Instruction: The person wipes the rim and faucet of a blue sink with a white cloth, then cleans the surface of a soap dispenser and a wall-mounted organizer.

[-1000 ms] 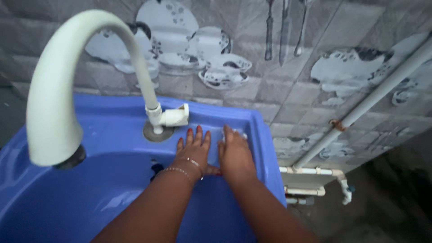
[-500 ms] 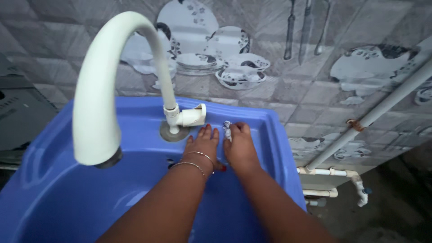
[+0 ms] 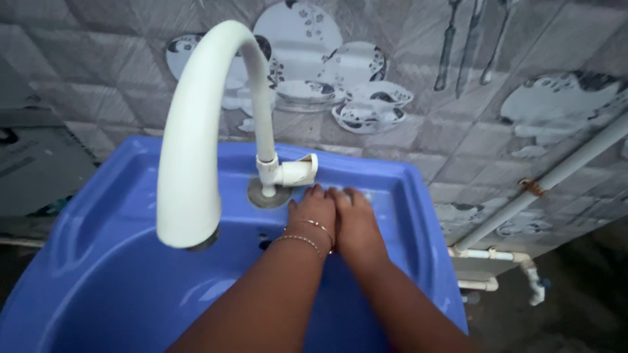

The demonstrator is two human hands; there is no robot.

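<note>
The left hand (image 3: 313, 212) and right hand (image 3: 353, 214) now lie pressed side by side on the back ledge of the blue moulded plastic sink (image 3: 118, 287), at about four o'clock from the base of the white curved plastic tap (image 3: 196, 131); half a second ago the right fingers pinched a small pale crumpled thing upright between the two hands, and a second ago the hands lay a little apart with fingers spread flat; that pale thing no longer shows, so it is either under the fingers or gone from the ledge, and I cannot tell which; whether either hand is clenched on it or simply resting flat I likewise cannot tell; thin metal bangles (image 3: 307, 232) circle the left wrist; the tap's stubby white lever (image 3: 301, 172) sits at twelve o'clock from the left fingertips, near but untouched; judging from this, the hands have closed together over the spot they were working on; no water runs from the spout; behind stands a grey tiled wall printed with crockery (image 3: 353, 85), and a grey pipe (image 3: 556, 176) slants at three o'clock.
</note>
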